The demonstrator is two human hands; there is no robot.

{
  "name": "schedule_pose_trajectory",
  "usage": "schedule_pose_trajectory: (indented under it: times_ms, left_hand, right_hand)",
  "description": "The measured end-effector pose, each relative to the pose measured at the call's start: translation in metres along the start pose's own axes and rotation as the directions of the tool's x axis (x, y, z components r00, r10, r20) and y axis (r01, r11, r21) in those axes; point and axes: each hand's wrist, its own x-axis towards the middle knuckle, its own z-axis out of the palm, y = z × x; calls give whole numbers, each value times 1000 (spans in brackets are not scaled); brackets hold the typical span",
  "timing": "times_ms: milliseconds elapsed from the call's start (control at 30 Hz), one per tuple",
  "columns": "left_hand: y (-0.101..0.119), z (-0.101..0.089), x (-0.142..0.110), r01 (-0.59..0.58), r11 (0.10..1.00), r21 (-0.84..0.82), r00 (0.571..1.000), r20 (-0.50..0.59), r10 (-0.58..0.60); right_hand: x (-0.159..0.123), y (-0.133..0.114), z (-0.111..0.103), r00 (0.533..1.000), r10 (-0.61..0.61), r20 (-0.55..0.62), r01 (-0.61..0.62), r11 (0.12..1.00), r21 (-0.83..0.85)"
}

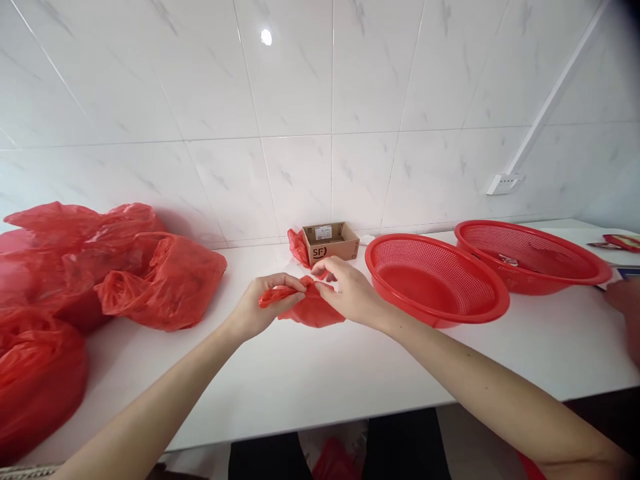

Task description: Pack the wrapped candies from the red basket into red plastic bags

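Observation:
Between my two hands, over the white table, is a red plastic bag [314, 312]. My left hand [265, 303] pinches its gathered top, and a folded end of the plastic pokes out past the palm. From the other side, my right hand [345, 287] grips the same gathered part, with thumb and forefinger close to the left fingertips. The bag's lower part hangs or rests just above the table; I cannot tell whether it touches. What the bag holds, if anything, is hidden. Right behind the hands stands a small open cardboard box [330, 243].
Several filled red plastic bags [175, 287] are heaped at the left. On the right stand a red plastic basket [435, 277] and a second red basket [533, 257] with small items in it. Another person's hand [625, 310] is at the far right edge. A tiled wall [300, 180] bounds the back.

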Motion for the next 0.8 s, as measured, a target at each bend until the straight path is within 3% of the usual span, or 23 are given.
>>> schedule_pose_trajectory:
  times_ms: [67, 167, 333, 433, 500, 600, 700, 733, 800]
  left_hand:
    - [-2, 3, 1, -90, 995, 53, 996, 15, 89]
    - [-5, 8, 4, -210, 954, 212, 972, -57, 227]
    - [-9, 20, 2, -232, 902, 364, 927, -199, 319]
    - [-7, 21, -2, -289, 863, 415, 896, -199, 396]
    - [-4, 18, -5, -309, 834, 456, 884, -184, 429]
    - [-1, 10, -8, -294, 828, 478, 908, -132, 398]
    - [0, 1, -8, -302, 839, 452, 929, -56, 365]
    - [0, -1, -8, -302, 841, 449, 934, -39, 356]
    - [-1, -6, -8, -265, 850, 456, 946, -48, 320]
  right_hand:
    - [5, 1, 4, 999, -39, -5, 40, 992, 122]
    - [6, 0, 13, 995, 26, 97, -58, 941, 334]
    - [2, -4, 19, 983, 148, 109, -183, 837, 516]
    - [5, -3, 11, 951, 212, 223, -305, 751, 585]
    - [6, -3, 6, 930, 205, 305, -351, 742, 571]
    - [5, -7, 2, 930, 190, 314, -316, 850, 422]
    - [-3, -14, 7, 978, 111, 178, -118, 993, 29]
    - [-6, -17, 10, 989, 47, 139, -26, 988, -151]
    - [-13, -20, 16, 985, -83, 151, 144, 876, -460]
